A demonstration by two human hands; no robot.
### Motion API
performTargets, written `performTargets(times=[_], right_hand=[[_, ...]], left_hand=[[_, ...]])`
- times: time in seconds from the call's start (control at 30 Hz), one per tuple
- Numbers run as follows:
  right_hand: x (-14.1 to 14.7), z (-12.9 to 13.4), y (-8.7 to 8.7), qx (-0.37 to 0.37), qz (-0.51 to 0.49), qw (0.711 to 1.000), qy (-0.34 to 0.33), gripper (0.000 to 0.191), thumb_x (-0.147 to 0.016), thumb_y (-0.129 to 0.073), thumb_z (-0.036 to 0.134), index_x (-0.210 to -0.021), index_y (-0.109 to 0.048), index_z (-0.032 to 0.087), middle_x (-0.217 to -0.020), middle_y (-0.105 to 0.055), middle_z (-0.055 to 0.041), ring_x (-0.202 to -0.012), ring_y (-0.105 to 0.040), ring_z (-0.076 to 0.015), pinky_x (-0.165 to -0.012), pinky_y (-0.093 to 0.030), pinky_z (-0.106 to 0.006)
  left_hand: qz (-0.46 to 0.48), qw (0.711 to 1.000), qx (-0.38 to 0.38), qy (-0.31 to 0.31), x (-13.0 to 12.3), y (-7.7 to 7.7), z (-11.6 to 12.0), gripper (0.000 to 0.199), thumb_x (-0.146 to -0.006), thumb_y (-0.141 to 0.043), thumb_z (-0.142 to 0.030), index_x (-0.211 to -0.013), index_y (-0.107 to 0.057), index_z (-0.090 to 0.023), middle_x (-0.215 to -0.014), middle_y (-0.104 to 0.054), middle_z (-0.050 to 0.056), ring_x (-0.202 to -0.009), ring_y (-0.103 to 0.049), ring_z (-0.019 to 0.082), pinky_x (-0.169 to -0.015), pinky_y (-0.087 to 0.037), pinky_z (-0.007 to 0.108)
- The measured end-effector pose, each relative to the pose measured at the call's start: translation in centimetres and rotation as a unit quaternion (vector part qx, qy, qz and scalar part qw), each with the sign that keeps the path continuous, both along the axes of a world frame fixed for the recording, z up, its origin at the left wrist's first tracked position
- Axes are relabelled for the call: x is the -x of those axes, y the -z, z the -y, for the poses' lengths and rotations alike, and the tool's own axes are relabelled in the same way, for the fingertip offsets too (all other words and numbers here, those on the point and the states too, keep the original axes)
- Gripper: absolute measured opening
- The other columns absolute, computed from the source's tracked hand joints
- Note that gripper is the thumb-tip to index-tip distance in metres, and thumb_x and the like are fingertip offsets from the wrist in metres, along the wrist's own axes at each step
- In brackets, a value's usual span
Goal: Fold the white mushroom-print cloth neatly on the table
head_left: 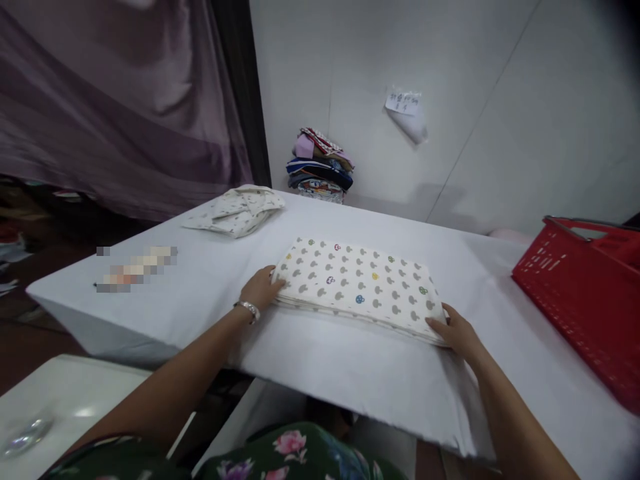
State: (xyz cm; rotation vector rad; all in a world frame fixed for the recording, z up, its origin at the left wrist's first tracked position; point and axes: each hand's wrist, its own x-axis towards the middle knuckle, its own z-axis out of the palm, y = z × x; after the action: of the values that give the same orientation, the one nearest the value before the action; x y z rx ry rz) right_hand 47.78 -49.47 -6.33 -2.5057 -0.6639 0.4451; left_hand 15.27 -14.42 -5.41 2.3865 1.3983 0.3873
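In front of me a folded white cloth (357,287) with grey and coloured mushroom prints lies flat on the white-covered table. Its layers show along the near edge. My left hand (263,287), with a bracelet at the wrist, grips the cloth's left end near the front corner, thumb on top. At the right front corner, my right hand (455,330) holds the other end the same way. The fingers beneath the cloth are partly hidden. Farther back on the left, a loosely crumpled white printed cloth (243,212) rests on the table.
A red plastic basket (580,300) stands on the right of the table (320,360). Folded fabrics (320,167) are stacked by the wall. A blurred-out item (135,270) lies at left. A white stool or chair seat (75,380) is at lower left, and a purple curtain (125,100) hangs behind.
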Motion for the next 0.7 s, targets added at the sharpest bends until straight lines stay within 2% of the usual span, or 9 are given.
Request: performTargets(times=[0.07,0.17,0.23,0.3,0.43,0.53,0.7], right_hand=[[0.0,0.1,0.1,0.049,0.102,0.994,-0.004,0.073,-0.076,-0.053,0.054,-0.136,-0.037,0.016,-0.102,-0.062,-0.0116,-0.093,-0.060,-0.0282,-0.081,-0.047,-0.041],[1.1,-0.4,-0.6,0.011,0.207,0.978,-0.038,0.062,-0.081,-0.045,0.051,-0.134,-0.040,0.018,-0.113,-0.057,-0.0119,-0.097,-0.057,-0.0271,-0.081,-0.046,-0.040],[2.3,-1.4,-1.5,-0.055,0.200,0.973,-0.100,0.051,-0.083,-0.043,0.048,-0.126,-0.049,0.021,-0.113,-0.058,-0.0100,-0.095,-0.057,-0.0236,-0.078,-0.047,-0.035],[3.8,-2.8,-2.2,-0.102,0.150,0.967,-0.179,0.043,-0.084,-0.043,0.047,-0.117,-0.056,0.022,-0.109,-0.060,-0.0086,-0.092,-0.057,-0.0216,-0.073,-0.049,-0.031],[6.7,-6.3,-2.8,-0.122,0.102,0.934,-0.321,0.034,-0.087,-0.042,0.044,-0.103,-0.064,0.024,-0.104,-0.061,-0.0071,-0.092,-0.057,-0.0217,-0.078,-0.048,-0.034],[8.3,-8.4,-2.7,-0.119,0.133,0.909,-0.376,0.030,-0.088,-0.043,0.040,-0.102,-0.065,0.025,-0.102,-0.061,-0.0063,-0.094,-0.057,-0.0217,-0.083,-0.047,-0.036],[9.6,-10.8,-2.2,-0.101,0.197,0.877,-0.427,0.027,-0.088,-0.048,0.035,-0.105,-0.065,0.024,-0.101,-0.060,-0.0066,-0.094,-0.055,-0.0208,-0.082,-0.046,-0.033]], left_hand=[[0.014,1.000,-0.010,-0.010,0.6,0.0,0.4,0.055,-0.080,-0.047,-0.050,-0.124,-0.048,-0.017,-0.118,-0.057,0.010,-0.099,-0.058,0.023,-0.084,-0.046,0.035],[0.065,0.996,-0.063,0.019,1.5,-0.1,1.2,0.048,-0.082,-0.046,-0.048,-0.119,-0.053,-0.018,-0.118,-0.056,0.008,-0.098,-0.057,0.021,-0.086,-0.046,0.033],[0.095,0.986,-0.113,0.071,1.9,-0.3,1.9,0.040,-0.082,-0.048,-0.043,-0.113,-0.058,-0.020,-0.117,-0.057,0.007,-0.104,-0.054,0.021,-0.093,-0.042,0.033],[0.102,0.976,-0.145,0.130,2.0,-0.4,2.7,0.031,-0.082,-0.050,-0.038,-0.106,-0.062,-0.022,-0.114,-0.059,0.007,-0.108,-0.051,0.021,-0.096,-0.040,0.035],[0.079,0.958,-0.146,0.234,1.7,-0.5,4.2,0.022,-0.083,-0.051,-0.032,-0.095,-0.067,-0.024,-0.110,-0.061,0.006,-0.106,-0.051,0.021,-0.093,-0.040,0.040],[0.072,0.945,-0.151,0.282,1.5,-0.2,4.7,0.021,-0.084,-0.050,-0.031,-0.094,-0.067,-0.025,-0.109,-0.062,0.006,-0.104,-0.051,0.020,-0.092,-0.039,0.041],[0.064,0.940,-0.154,0.298,0.8,0.3,5.0,0.023,-0.086,-0.047,-0.032,-0.096,-0.067,-0.024,-0.105,-0.062,0.005,-0.101,-0.051,0.020,-0.091,-0.038,0.039]])
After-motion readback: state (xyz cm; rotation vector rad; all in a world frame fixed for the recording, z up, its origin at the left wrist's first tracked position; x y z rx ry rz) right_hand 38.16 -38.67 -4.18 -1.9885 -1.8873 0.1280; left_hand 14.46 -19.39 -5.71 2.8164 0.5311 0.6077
